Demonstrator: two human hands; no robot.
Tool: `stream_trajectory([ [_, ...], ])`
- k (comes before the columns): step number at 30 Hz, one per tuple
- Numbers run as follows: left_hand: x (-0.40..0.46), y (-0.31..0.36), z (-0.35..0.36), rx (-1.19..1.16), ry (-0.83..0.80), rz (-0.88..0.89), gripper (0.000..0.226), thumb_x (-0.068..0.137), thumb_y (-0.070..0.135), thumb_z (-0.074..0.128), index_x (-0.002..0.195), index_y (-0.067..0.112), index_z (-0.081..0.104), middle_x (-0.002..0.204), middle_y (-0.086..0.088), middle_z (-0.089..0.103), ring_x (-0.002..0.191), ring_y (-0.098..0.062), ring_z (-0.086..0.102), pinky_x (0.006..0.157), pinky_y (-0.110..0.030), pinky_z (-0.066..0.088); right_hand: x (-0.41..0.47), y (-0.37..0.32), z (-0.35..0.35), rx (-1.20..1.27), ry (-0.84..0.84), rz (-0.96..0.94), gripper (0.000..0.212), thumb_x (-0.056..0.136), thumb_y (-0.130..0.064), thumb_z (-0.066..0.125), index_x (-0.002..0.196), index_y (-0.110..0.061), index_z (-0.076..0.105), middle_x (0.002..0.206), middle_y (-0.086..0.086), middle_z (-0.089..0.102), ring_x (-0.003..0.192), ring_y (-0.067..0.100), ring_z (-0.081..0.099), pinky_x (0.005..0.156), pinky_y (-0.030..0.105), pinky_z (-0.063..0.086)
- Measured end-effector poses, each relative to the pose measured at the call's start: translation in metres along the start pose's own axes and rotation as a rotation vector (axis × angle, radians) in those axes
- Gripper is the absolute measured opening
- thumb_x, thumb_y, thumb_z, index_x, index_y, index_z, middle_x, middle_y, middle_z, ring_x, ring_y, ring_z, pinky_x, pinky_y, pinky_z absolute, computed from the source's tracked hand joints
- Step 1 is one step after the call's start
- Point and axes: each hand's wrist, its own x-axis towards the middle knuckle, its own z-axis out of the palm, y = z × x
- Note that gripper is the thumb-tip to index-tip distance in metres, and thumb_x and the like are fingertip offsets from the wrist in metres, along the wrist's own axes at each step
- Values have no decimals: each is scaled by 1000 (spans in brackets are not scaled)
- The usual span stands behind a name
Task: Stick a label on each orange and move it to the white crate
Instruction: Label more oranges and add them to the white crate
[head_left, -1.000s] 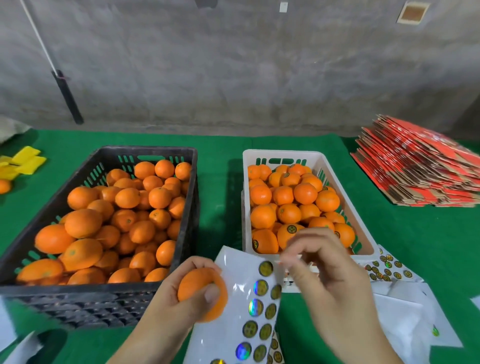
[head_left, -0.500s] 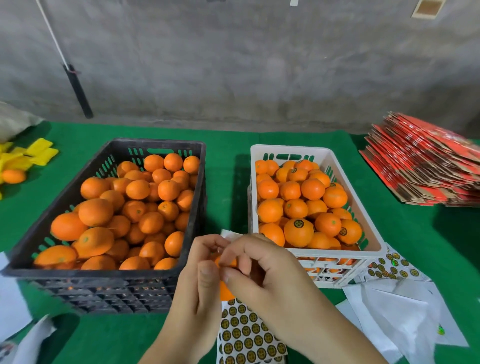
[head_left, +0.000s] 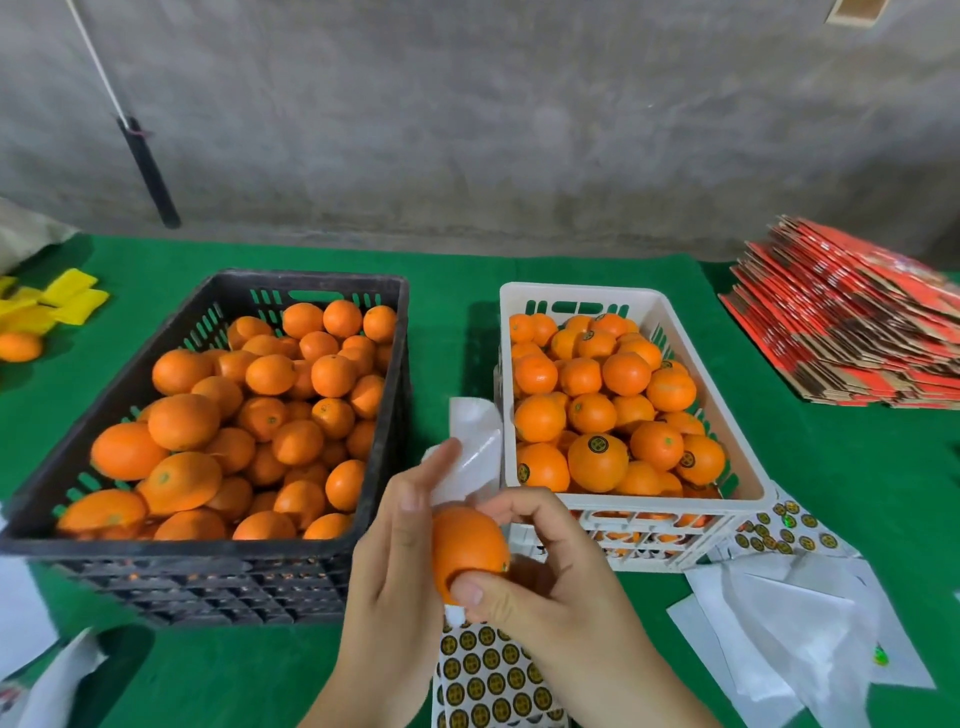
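One orange (head_left: 467, 545) sits between both hands, low in the middle of the view. My left hand (head_left: 400, 566) cups its left side and also pinches the label sheet (head_left: 483, 675), whose peeled white backing (head_left: 475, 447) curls up behind the fingers. My right hand (head_left: 550, 582) grips the orange from the right, thumb pressed on its lower front. A black crate (head_left: 218, 587) full of oranges stands at the left. The white crate (head_left: 670, 540) at the right holds several oranges, some with round dark labels.
A stack of flat red cartons (head_left: 852, 322) lies at the far right. White backing sheets (head_left: 789, 639) and a partly used label sheet (head_left: 779, 530) lie right of my hands. Paper scraps (head_left: 31, 644) lie at the lower left, yellow pieces (head_left: 57, 301) and a loose orange (head_left: 20, 347) at the far left.
My right hand left the label sheet and came onto the orange, first pinching at its top, now gripping its right side with the thumb below. The sheet dropped under the hands.
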Motion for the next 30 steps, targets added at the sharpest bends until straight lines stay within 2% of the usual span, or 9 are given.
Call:
stream_trajectory([
  [5, 19, -11, -19, -95, 186, -51, 36, 87, 33, 71, 122, 41, 72, 124, 3, 75, 117, -21, 71, 91, -34, 61, 21, -21, -46, -30, 243, -86, 75, 58, -81, 84, 121, -42, 68, 113, -14, 73, 94, 8, 73, 72, 26, 60],
  [10, 29, -14, -31, -178, 39, -70, 56, 92, 21, 71, 141, 42, 55, 131, -6, 71, 122, -26, 68, 98, -37, 58, 61, -34, -95, -266, 473, 23, 94, 77, -90, 58, 158, -52, 30, 165, -11, 33, 145, 11, 39, 114, 43, 37],
  [13, 35, -15, -39, -217, -156, -153, 53, 90, 19, 74, 138, 39, 59, 133, -12, 69, 125, -31, 66, 99, -40, 57, 51, -8, -80, -148, 136, 73, 95, 68, -93, 65, 152, -63, 33, 159, -30, 41, 138, -11, 45, 113, 34, 35],
  [16, 43, -17, -48, -116, -292, -207, 47, 92, 19, 72, 137, 28, 60, 131, -16, 68, 118, -33, 67, 94, -40, 58, 36, 17, -47, 128, -199, 147, 64, 84, -45, 83, 144, -34, 61, 141, 2, 68, 131, 20, 65, 104, 35, 54],
  [19, 62, -6, -70, 217, -394, -139, 43, 101, 30, 66, 142, 28, 54, 128, -4, 70, 119, -23, 68, 95, -34, 57, 32, 22, -27, 340, -88, 187, 34, 82, -18, 86, 115, -21, 80, 126, 15, 75, 113, 31, 75, 83, 31, 62],
  [22, 103, 8, -126, 1314, -299, -10, 56, 96, 64, 57, 146, 43, 46, 146, 11, 54, 137, -20, 50, 114, -46, 42, 29, 23, -25, 441, 81, 185, 27, 76, -17, 77, 102, -20, 83, 116, 14, 79, 99, 28, 79, 69, 28, 63],
  [24, 119, 18, -175, 1784, -69, -312, 70, 89, 73, 58, 149, 43, 39, 158, -2, 40, 143, -39, 39, 116, -55, 31, 29, 25, -27, 479, 141, 160, 28, 78, -15, 74, 104, -19, 83, 116, 14, 79, 99, 27, 79, 67, 28, 63],
  [27, 118, 14, -234, 1650, 20, -719, 88, 87, 65, 70, 156, 35, 25, 155, -15, 41, 134, -43, 50, 108, -55, 43, 29, 27, -24, 479, 165, 134, 29, 81, -15, 73, 108, -19, 82, 117, 14, 79, 97, 26, 80, 65, 26, 62],
  [30, 118, 0, -254, 1571, 134, -583, 84, 85, 54, 78, 152, 31, 33, 139, -19, 52, 121, -43, 59, 99, -60, 49, 30, 27, -15, 438, 126, 121, 29, 77, -20, 78, 106, -24, 82, 115, 12, 79, 94, 23, 80, 65, 23, 61],
])
